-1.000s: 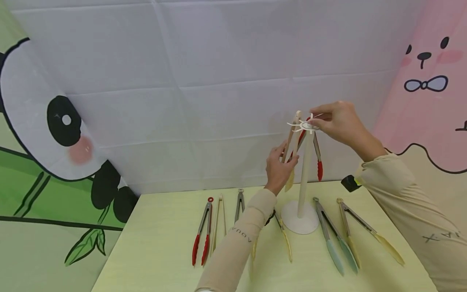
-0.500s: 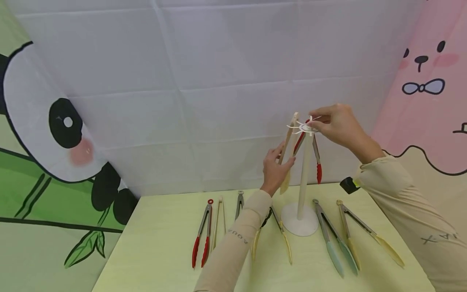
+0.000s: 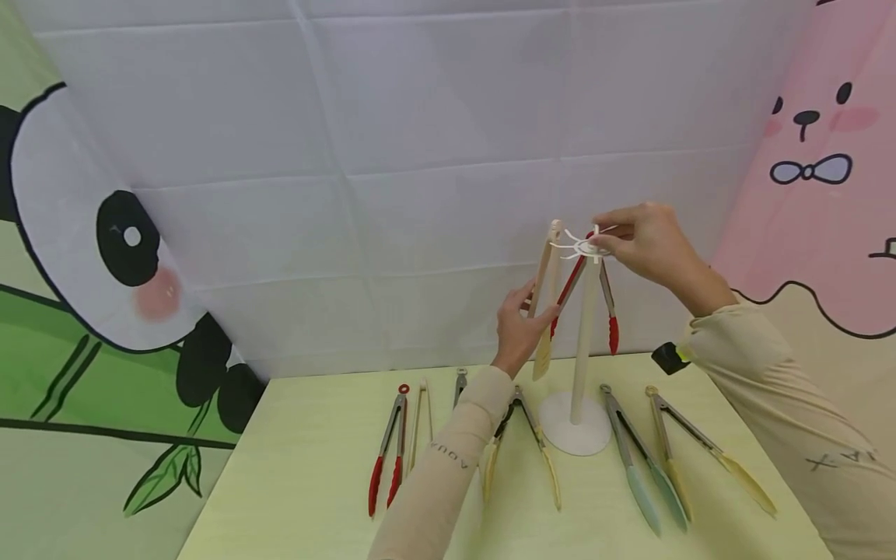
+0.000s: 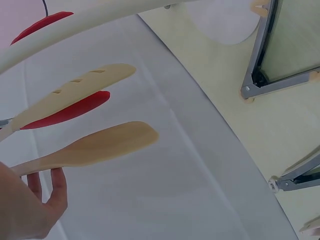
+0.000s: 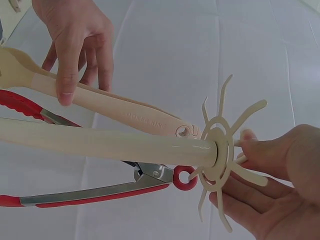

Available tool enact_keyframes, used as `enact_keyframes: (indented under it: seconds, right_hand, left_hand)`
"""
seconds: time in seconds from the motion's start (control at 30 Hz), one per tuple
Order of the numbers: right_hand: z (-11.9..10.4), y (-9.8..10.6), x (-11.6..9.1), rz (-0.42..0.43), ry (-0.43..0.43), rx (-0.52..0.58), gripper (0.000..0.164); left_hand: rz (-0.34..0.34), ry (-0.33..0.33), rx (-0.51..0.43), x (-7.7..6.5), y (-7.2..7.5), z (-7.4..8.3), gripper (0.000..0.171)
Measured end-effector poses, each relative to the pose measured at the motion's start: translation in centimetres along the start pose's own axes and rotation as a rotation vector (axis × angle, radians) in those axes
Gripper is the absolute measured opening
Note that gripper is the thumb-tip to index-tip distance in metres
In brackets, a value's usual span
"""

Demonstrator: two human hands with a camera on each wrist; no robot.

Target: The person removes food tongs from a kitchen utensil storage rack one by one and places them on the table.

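My left hand [image 3: 518, 330] grips cream tongs [image 5: 112, 109] partway along their handle, thumb on one arm and fingers on the other. The blades of these tongs point down, and their top end with its small ring is close to the left hooks of a white hanging rack [image 3: 582, 342]. With thumb and fingers, my right hand [image 3: 651, 237] holds the hooked top [image 5: 215, 162] of the rack. Red-tipped metal tongs [image 3: 614, 334] hang by a red ring from a hook behind the post, partly hidden by it.
Red-tipped tongs [image 3: 397, 435] and slim pale tongs [image 3: 420, 424] lie left on the table. Metal tongs [image 3: 460, 383] are mostly behind my left sleeve. Yellow-tipped tongs [image 3: 548, 459] lie left of the rack's round base [image 3: 560, 432]; teal-tipped tongs [image 3: 638, 482] and more yellow-tipped tongs [image 3: 742, 474] lie right.
My left hand and the cream tongs have moved left and slightly down, so their top end has gone from over the hooks to the hooks' left tips. My right hand keeps its hold.
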State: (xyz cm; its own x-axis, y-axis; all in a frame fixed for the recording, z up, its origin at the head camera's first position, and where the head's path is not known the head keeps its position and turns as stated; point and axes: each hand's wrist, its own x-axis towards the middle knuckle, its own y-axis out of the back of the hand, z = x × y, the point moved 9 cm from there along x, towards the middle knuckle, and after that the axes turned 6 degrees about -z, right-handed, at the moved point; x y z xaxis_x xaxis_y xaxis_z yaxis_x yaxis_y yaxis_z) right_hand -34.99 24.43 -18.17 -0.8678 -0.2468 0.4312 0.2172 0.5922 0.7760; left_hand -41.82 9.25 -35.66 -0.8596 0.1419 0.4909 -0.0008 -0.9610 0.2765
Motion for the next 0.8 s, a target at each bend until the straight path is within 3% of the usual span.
enact_keyframes:
  seconds: [0.27,0.5,0.8]
  right_hand:
    - [0.0,0.0,0.1,0.006,0.015,0.011,0.028]
    - [-0.1,0.0,0.0,0.008,0.013,-0.002,0.029]
    - [-0.2,-0.1,-0.1,0.002,0.012,0.03,0.029]
  left_hand:
    - [0.031,-0.001,0.004,-0.2,1.1,-0.1,0.057]
    - [0.071,0.052,0.055,-0.6,2.2,-0.4,0.055]
    - [0.059,0.08,0.068,-1.2,3.4,-0.9,0.057]
